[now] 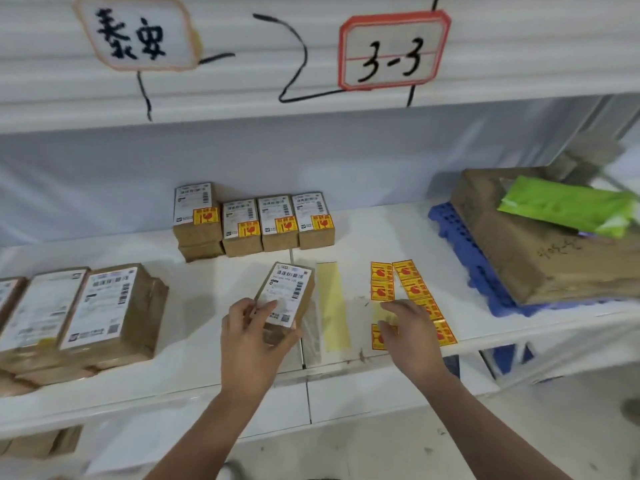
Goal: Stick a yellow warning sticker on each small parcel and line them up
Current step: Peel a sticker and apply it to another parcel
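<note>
In the head view, a row (278, 220) of parcels at centre already bears yellow stickers (286, 224). The parcel (287, 296) your left hand (252, 341) grips below it is bare, as is the stack (104, 306) at left, so you look about halfway. Your right hand (408, 327) bends its fingers onto the strips (412, 285); I cannot tell if they pinch one. A sign (135, 32) upper left reads "泰安", and a red-framed sign (393, 51) reads "3-3".

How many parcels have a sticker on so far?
4, in the back row: first parcel, stacked on a lower parcel whose top is hidden, then second parcel, third parcel, fourth parcel.
</note>
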